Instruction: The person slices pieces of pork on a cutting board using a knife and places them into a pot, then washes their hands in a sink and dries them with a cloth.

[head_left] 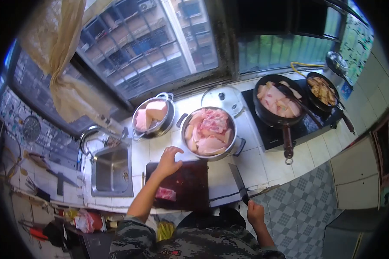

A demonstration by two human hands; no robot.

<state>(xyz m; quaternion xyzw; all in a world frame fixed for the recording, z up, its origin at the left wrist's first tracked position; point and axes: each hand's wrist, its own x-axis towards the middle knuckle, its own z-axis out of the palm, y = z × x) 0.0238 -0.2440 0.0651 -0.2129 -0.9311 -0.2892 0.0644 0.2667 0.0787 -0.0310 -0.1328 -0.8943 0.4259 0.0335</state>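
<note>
My left hand (169,161) is over the far edge of the dark cutting board (190,185), thumb and fingers apart, holding nothing. It is close to the large pot (208,158), which is heaped with raw meat (212,123). On the board, beneath my left forearm, lies a small piece of raw meat (165,194). My right hand (255,212) is wrapped round the handle of a kitchen knife (238,179). The blade points away from me, beside the board's right side near the counter's front edge.
A steel pot (161,131) with large meat chunks stands behind the sink (112,192). A glass lid (222,97) leans behind the big pot. On the right, a frying pan (259,110) and a smaller pan (322,90) with food sit on the stove (285,140).
</note>
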